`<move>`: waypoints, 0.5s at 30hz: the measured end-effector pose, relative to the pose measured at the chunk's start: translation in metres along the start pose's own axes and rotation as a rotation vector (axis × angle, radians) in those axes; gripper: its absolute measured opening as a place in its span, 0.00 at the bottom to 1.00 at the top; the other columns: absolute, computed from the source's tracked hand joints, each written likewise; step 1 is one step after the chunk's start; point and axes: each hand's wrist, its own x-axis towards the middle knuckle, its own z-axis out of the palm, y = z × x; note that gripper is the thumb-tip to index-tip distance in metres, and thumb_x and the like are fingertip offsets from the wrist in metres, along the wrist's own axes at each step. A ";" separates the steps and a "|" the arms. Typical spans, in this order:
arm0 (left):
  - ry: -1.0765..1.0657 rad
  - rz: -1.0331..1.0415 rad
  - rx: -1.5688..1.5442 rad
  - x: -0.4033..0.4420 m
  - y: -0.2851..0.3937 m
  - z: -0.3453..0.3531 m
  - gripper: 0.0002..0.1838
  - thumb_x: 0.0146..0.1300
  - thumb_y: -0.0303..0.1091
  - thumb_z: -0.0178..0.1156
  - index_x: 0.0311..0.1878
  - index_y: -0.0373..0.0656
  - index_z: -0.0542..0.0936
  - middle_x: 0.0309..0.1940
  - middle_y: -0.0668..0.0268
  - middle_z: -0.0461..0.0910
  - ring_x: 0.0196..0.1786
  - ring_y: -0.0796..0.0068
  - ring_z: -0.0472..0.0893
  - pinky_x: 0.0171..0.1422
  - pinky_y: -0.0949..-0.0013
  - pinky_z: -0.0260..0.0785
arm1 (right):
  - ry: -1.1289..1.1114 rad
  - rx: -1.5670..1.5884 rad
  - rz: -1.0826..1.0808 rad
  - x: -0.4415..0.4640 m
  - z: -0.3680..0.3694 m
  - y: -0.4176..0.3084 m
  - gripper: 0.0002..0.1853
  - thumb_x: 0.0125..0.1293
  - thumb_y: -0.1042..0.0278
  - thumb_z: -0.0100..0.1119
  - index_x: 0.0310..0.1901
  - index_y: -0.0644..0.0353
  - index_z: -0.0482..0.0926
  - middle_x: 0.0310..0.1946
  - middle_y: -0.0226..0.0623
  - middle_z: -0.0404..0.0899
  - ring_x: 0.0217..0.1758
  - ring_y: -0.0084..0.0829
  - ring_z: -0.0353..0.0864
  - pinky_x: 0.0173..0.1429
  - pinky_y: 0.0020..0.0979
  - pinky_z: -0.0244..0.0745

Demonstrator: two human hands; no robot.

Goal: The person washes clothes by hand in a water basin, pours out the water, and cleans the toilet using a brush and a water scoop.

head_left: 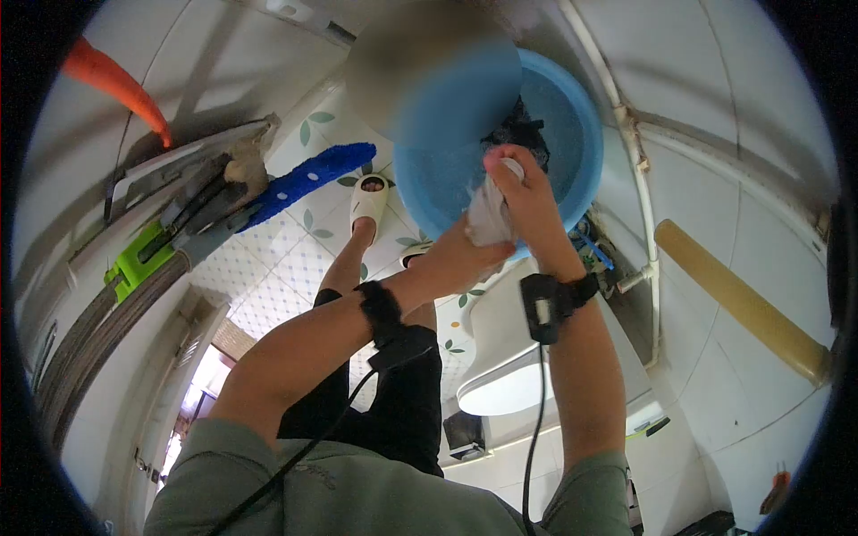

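Both of my hands are over the near edge of a large blue basin (pixel 583 134). My right hand (pixel 534 207) is closed around the upper end of a crumpled white cloth (pixel 488 213). My left hand (pixel 460 261) grips the lower end of the same cloth, its fingers partly hidden. What kind of garment the cloth is, I cannot make out. Inside the basin, just beyond my right hand, lies a dark wet cloth (pixel 527 134). A blurred patch covers the basin's far left part.
A white toilet (pixel 500 384) stands below my right forearm. Pipes (pixel 645 170) run along the right wall, near a yellowish tube (pixel 742 299). At left are a blue mop head (pixel 313 174), a green clamp (pixel 143 259) and an orange object (pixel 116 80). Cables hang from both wrist bands.
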 end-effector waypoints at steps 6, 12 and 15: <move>0.095 -0.272 -0.371 -0.039 0.031 -0.041 0.21 0.66 0.41 0.60 0.54 0.35 0.73 0.42 0.57 0.79 0.39 0.69 0.82 0.40 0.66 0.77 | 0.160 -0.015 -0.026 0.039 -0.022 0.054 0.34 0.69 0.48 0.53 0.71 0.56 0.61 0.68 0.50 0.65 0.72 0.46 0.63 0.72 0.44 0.60; 0.084 -0.274 -0.366 -0.043 0.014 -0.060 0.22 0.65 0.46 0.60 0.52 0.38 0.73 0.35 0.62 0.79 0.33 0.73 0.80 0.34 0.71 0.75 | 0.102 -1.226 -0.143 0.095 0.002 0.144 0.33 0.62 0.54 0.56 0.67 0.61 0.65 0.63 0.57 0.70 0.62 0.65 0.70 0.64 0.53 0.68; 0.080 -0.291 -0.362 -0.046 0.000 -0.066 0.22 0.65 0.47 0.61 0.52 0.39 0.74 0.36 0.63 0.79 0.33 0.74 0.80 0.34 0.71 0.76 | 0.158 -0.913 0.181 0.105 -0.007 0.148 0.25 0.63 0.60 0.54 0.60 0.64 0.72 0.56 0.58 0.76 0.57 0.63 0.75 0.59 0.54 0.72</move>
